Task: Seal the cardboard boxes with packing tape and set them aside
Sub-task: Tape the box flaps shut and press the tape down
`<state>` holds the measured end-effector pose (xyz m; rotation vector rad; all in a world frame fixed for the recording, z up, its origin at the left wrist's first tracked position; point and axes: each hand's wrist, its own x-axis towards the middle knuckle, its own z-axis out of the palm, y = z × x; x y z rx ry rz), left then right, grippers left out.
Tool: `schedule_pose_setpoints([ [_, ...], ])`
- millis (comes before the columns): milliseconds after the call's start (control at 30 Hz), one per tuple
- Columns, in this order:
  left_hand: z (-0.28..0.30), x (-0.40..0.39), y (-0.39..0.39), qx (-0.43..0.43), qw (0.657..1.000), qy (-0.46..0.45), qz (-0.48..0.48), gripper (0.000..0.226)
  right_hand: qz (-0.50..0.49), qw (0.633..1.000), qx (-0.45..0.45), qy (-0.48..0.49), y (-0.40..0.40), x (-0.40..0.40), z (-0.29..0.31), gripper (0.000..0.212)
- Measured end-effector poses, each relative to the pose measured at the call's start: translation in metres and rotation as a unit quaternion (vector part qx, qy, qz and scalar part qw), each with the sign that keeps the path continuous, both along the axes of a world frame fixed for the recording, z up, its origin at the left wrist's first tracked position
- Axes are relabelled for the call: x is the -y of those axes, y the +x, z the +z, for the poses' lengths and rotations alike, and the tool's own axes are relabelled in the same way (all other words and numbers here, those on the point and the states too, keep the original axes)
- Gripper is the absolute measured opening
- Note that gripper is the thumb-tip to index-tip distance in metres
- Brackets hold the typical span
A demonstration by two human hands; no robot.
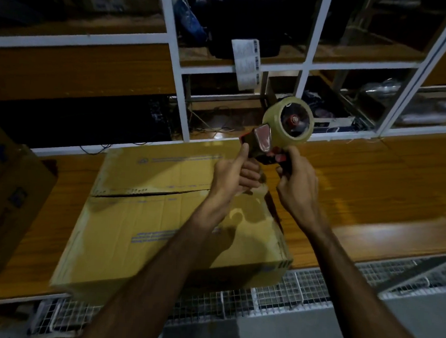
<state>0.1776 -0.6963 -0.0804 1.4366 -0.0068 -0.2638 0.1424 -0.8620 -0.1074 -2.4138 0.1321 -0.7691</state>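
A tan cardboard box (pixel 160 217) with faint blue print lies flat on the wooden worktop (pixel 374 184), its top flaps meeting at an untaped seam. Above its far right corner, a red tape dispenser (pixel 268 148) carries a clear roll (pixel 288 120). The left hand (pixel 236 173) pinches its front; the right hand (pixel 296 179) grips the handle.

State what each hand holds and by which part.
Both hands hold the tape dispenser above the box. The right hand grips its handle; the left hand pinches its front end, thumb up.
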Motion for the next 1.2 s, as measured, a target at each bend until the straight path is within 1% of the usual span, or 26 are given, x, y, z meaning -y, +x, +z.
schedule_pose_setpoints([
  [67, 0.003, -0.006, -0.001, -0.055, 0.997, -0.059, -0.015, 0.070, 0.005, 1.000, 0.009, 0.001, -0.001, -0.015, 0.003, 0.047],
  [133, 0.004, -0.014, -0.001, -0.074, 0.990, -0.121, -0.011, 0.068, 0.008, 1.000, 0.015, 0.009, -0.001, -0.028, 0.004, 0.051],
  [200, 0.002, -0.024, -0.001, -0.076, 0.985, -0.157, -0.006, 0.060, 0.008, 1.000, 0.021, 0.016, 0.002, -0.038, 0.003, 0.054],
  [267, 0.000, -0.037, -0.004, -0.075, 0.982, -0.174, -0.010, 0.051, 0.005, 1.000, 0.026, 0.015, 0.006, -0.047, 0.004, 0.055],
  [467, 0.000, -0.072, -0.014, -0.088, 0.965, -0.240, -0.059, 0.035, 0.010, 0.997, 0.060, 0.036, 0.018, -0.074, 0.016, 0.055],
  [567, 0.002, -0.090, -0.017, -0.102, 0.950, -0.282, -0.085, 0.019, 0.018, 0.996, 0.087, 0.030, 0.022, -0.089, 0.022, 0.055],
  [600, 0.002, -0.096, -0.018, -0.104, 0.943, -0.300, -0.098, 0.017, 0.023, 0.995, 0.094, 0.031, 0.023, -0.094, 0.024, 0.055],
  [700, 0.004, -0.118, -0.020, -0.101, 0.917, -0.360, -0.135, 0.024, 0.036, 0.993, 0.107, 0.038, 0.027, -0.108, 0.031, 0.052],
  [800, 0.010, -0.140, -0.023, -0.130, 0.888, -0.414, -0.155, 0.035, 0.042, 0.992, 0.121, 0.023, 0.029, -0.124, 0.035, 0.050],
  [833, 0.013, -0.147, -0.024, -0.138, 0.884, -0.419, -0.154, 0.038, 0.048, 0.991, 0.121, 0.019, 0.030, -0.129, 0.035, 0.049],
  [900, 0.020, -0.157, -0.023, -0.151, 0.897, -0.394, -0.128, 0.042, 0.062, 0.991, 0.118, 0.013, 0.032, -0.138, 0.035, 0.048],
  [933, 0.023, -0.162, -0.022, -0.156, 0.909, -0.371, -0.107, 0.040, 0.064, 0.991, 0.116, 0.005, 0.033, -0.143, 0.034, 0.048],
  [1000, 0.028, -0.173, -0.019, -0.169, 0.926, -0.329, -0.072, 0.026, 0.062, 0.992, 0.113, -0.005, 0.034, -0.154, 0.032, 0.046],
  [1067, 0.030, -0.188, -0.016, -0.186, 0.931, -0.308, -0.054, 0.012, 0.066, 0.991, 0.119, 0.001, 0.033, -0.168, 0.032, 0.043],
  [1200, 0.030, -0.227, -0.007, -0.191, 0.945, -0.263, -0.030, 0.012, 0.083, 0.987, 0.139, 0.001, 0.035, -0.201, 0.032, 0.043],
])
